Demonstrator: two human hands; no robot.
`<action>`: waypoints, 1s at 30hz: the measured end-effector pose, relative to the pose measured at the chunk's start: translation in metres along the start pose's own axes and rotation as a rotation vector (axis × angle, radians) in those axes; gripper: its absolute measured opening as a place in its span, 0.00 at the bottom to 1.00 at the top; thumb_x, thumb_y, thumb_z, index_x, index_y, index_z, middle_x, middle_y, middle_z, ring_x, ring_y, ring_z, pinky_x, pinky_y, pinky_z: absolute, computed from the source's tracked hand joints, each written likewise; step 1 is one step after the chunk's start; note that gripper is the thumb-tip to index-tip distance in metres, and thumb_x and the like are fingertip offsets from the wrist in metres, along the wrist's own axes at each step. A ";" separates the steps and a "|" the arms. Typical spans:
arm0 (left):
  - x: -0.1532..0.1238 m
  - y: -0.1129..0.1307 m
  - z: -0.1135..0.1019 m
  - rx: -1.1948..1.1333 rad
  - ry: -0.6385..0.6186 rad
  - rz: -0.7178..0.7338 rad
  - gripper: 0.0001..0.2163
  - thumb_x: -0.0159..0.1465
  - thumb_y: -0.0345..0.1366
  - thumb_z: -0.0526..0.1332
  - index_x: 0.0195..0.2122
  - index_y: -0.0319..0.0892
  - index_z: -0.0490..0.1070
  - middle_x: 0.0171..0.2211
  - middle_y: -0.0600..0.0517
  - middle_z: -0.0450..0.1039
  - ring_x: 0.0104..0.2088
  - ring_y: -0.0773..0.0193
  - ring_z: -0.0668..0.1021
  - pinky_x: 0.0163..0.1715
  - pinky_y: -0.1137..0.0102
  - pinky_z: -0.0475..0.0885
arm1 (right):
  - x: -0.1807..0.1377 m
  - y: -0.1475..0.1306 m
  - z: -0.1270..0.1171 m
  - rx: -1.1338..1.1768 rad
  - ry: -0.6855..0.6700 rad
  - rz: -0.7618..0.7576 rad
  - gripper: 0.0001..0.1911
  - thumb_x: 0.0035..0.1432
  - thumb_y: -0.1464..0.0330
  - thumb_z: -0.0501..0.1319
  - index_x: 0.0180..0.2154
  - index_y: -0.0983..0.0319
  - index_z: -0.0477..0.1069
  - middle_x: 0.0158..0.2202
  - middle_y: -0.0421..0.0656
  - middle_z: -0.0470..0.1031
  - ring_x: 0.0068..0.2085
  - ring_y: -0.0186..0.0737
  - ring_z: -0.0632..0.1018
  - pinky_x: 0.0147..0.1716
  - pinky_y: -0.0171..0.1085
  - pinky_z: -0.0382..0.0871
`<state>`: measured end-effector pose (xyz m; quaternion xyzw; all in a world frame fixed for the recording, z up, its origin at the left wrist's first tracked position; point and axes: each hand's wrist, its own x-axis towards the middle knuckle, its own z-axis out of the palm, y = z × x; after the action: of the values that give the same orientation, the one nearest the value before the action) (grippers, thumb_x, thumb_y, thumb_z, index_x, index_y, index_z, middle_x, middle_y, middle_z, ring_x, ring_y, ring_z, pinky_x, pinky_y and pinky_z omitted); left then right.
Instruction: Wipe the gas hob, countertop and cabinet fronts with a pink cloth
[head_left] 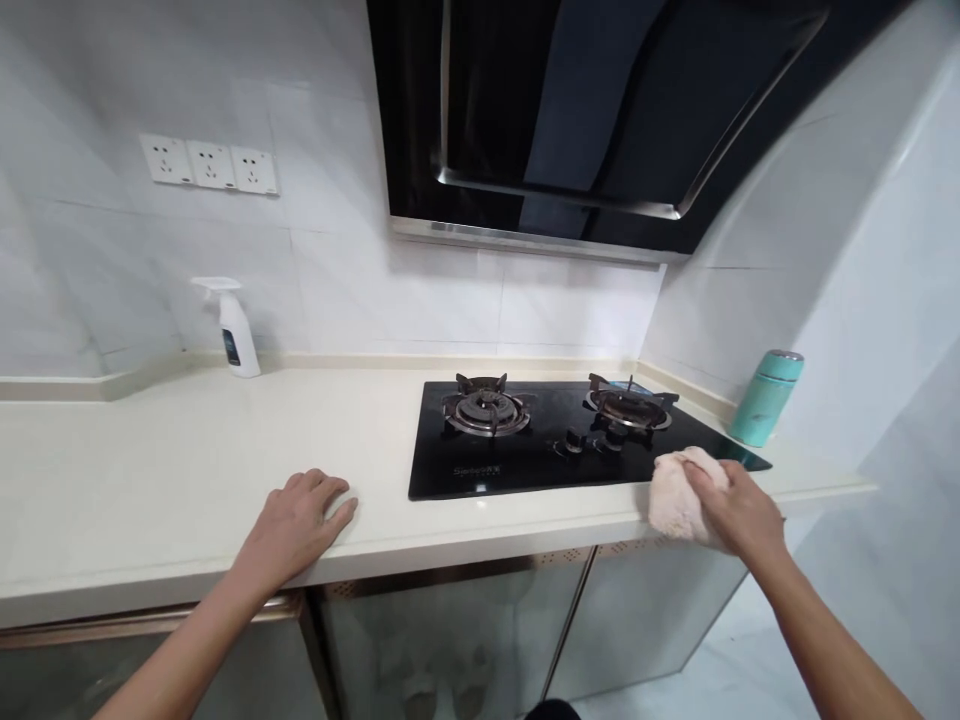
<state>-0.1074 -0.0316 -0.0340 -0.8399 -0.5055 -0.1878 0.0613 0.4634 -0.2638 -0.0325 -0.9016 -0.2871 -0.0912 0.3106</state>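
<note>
My right hand (746, 510) grips a pale pink cloth (679, 497) at the front right edge of the black gas stove (525, 468). Part of the cloth hangs down over the counter's front edge. On the cream countertop (187, 470), left of the stove, my left hand (304, 518) rests with its palm down and its fingers stretched out, holding nothing. Two burners sit on the glass stove top, a left burner (487, 410) and a right burner (630, 408), with two black knobs (574, 441) between and in front of them.
A white spray bottle (238, 335) stands by the back wall at left. At the far right, a turquoise flask (766, 398) stands beside the stove. The black range hood (495, 110) overhangs the stove. Glass-fronted cabinets (450, 630) lie below the counter. Sockets (211, 165) line the wall.
</note>
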 end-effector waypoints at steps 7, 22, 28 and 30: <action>-0.001 -0.001 0.002 0.011 0.035 0.007 0.18 0.69 0.46 0.50 0.46 0.47 0.78 0.47 0.45 0.78 0.50 0.49 0.76 0.51 0.59 0.69 | 0.011 -0.046 0.030 -0.045 0.109 -0.162 0.40 0.64 0.41 0.46 0.58 0.63 0.73 0.56 0.67 0.71 0.55 0.71 0.75 0.47 0.63 0.70; -0.004 -0.004 0.007 -0.060 0.102 0.045 0.19 0.69 0.49 0.52 0.43 0.45 0.79 0.44 0.45 0.79 0.48 0.50 0.77 0.50 0.57 0.70 | -0.076 -0.219 0.092 -0.140 -0.338 -0.773 0.27 0.73 0.54 0.50 0.65 0.57 0.65 0.56 0.52 0.74 0.56 0.53 0.73 0.54 0.46 0.62; -0.010 0.003 0.003 -0.037 0.110 0.023 0.17 0.70 0.45 0.52 0.43 0.44 0.79 0.44 0.45 0.80 0.48 0.50 0.77 0.49 0.58 0.70 | -0.048 -0.245 0.113 -0.182 -0.297 -0.594 0.29 0.75 0.53 0.45 0.67 0.61 0.63 0.58 0.57 0.72 0.58 0.57 0.72 0.55 0.49 0.61; -0.011 0.004 0.003 -0.034 0.130 0.016 0.16 0.71 0.44 0.53 0.42 0.45 0.79 0.44 0.46 0.80 0.47 0.51 0.78 0.48 0.58 0.70 | -0.056 -0.242 0.112 -0.200 -0.285 -0.594 0.30 0.74 0.53 0.46 0.66 0.64 0.63 0.57 0.59 0.73 0.57 0.58 0.73 0.55 0.50 0.61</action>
<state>-0.1074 -0.0418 -0.0408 -0.8308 -0.4906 -0.2499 0.0809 0.2768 -0.0658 -0.0170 -0.8082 -0.5673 -0.0783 0.1372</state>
